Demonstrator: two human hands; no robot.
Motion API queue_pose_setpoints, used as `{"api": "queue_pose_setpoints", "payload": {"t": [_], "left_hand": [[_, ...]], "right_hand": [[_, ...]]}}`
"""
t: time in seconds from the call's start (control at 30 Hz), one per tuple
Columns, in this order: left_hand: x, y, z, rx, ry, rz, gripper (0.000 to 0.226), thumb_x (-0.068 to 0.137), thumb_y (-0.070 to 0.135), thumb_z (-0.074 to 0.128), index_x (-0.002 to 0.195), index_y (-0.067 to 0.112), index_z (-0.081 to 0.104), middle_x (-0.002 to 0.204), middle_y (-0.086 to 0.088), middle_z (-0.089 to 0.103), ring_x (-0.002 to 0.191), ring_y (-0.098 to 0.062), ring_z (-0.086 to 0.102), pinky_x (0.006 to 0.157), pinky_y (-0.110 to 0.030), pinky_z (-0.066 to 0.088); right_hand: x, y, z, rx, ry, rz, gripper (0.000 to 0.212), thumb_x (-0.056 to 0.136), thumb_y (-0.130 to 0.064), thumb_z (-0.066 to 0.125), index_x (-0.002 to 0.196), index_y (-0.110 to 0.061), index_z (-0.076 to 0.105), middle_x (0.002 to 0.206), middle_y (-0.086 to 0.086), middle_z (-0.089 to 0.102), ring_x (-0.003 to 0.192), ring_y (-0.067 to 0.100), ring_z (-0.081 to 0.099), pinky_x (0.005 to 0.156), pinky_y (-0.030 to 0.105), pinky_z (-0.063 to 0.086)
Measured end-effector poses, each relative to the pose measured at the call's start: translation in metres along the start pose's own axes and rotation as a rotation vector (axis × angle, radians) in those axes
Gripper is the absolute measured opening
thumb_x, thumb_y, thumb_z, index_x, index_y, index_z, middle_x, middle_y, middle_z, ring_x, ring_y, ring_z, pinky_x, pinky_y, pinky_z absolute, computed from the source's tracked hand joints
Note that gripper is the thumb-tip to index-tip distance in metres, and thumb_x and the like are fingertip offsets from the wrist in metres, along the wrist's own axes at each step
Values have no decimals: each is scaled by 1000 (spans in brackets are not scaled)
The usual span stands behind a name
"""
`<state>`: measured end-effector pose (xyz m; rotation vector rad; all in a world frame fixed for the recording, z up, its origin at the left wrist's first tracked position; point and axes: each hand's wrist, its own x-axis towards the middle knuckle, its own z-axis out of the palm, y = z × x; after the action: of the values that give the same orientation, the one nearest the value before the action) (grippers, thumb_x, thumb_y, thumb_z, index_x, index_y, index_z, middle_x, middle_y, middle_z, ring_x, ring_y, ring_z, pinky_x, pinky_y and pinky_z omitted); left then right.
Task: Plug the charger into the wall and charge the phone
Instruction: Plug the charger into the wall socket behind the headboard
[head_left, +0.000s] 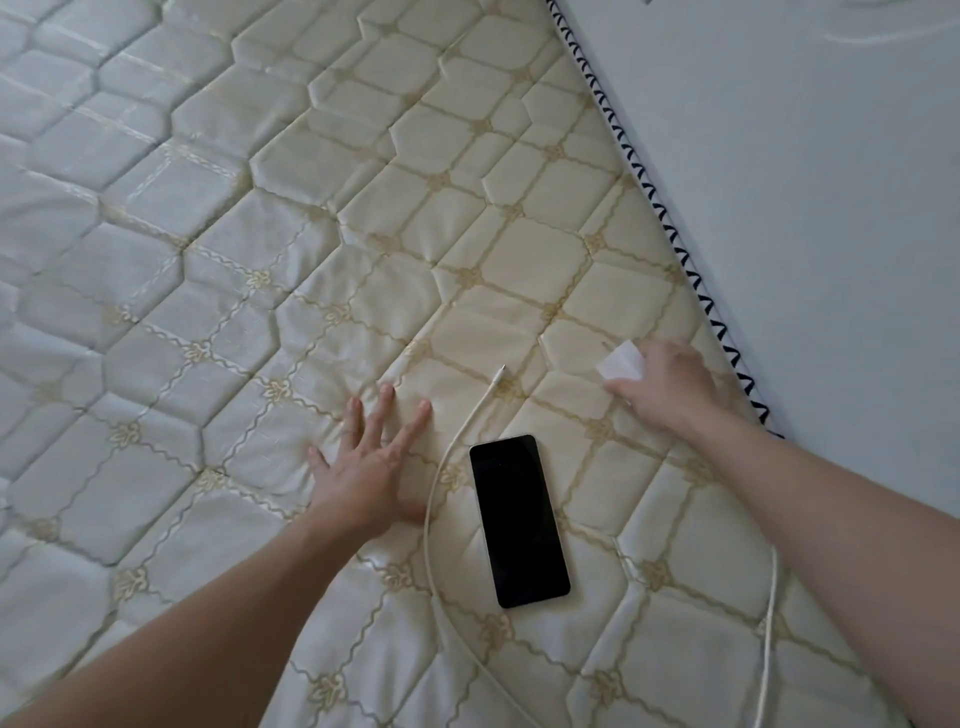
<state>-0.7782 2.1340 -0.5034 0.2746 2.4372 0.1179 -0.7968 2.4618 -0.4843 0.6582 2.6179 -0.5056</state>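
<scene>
Where quilted mattress (467, 234) meets white wall (831, 208): left hand (371, 467) splayed flat, right hand (662, 384) gripping charger (621, 361).

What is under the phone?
The phone lies flat, screen up, on the quilted mattress. The white cable runs beside it, not beneath. Whatever sits directly under the phone is covered.
</scene>
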Motion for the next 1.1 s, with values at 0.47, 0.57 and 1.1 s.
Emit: {"api": "queue_pose_setpoints", "payload": {"t": [0.47, 0.57, 1.1], "left_hand": [[-29, 19, -15, 153, 75, 68, 127, 74, 58, 75, 149, 39, -26, 166, 2, -10, 152, -29, 0, 113, -66, 26], [-62, 51, -21, 215, 146, 172, 105, 91, 39, 60, 148, 37, -29, 166, 1, -13, 152, -25, -5, 121, -57, 13], [-323, 332, -46, 100, 124, 1014, 83, 90, 25, 51, 156, 40, 4, 166, 8, 3, 153, -16, 1, 122, -55, 10]], "right_hand": [[-165, 17, -28, 332, 139, -111, 29, 81, -25, 73, 104, -11, 66, 86, 2, 57, 78, 20, 50, 59, 23, 26], [-212, 39, -42, 429, 190, 7, 12, 80, -23, 72, 86, -15, 66, 76, 3, 62, 74, 25, 61, 56, 27, 31], [-507, 166, -88, 910, 603, 704, 24, 78, -41, 70, 98, -29, 65, 84, -6, 72, 81, 20, 65, 70, 32, 50]]}}
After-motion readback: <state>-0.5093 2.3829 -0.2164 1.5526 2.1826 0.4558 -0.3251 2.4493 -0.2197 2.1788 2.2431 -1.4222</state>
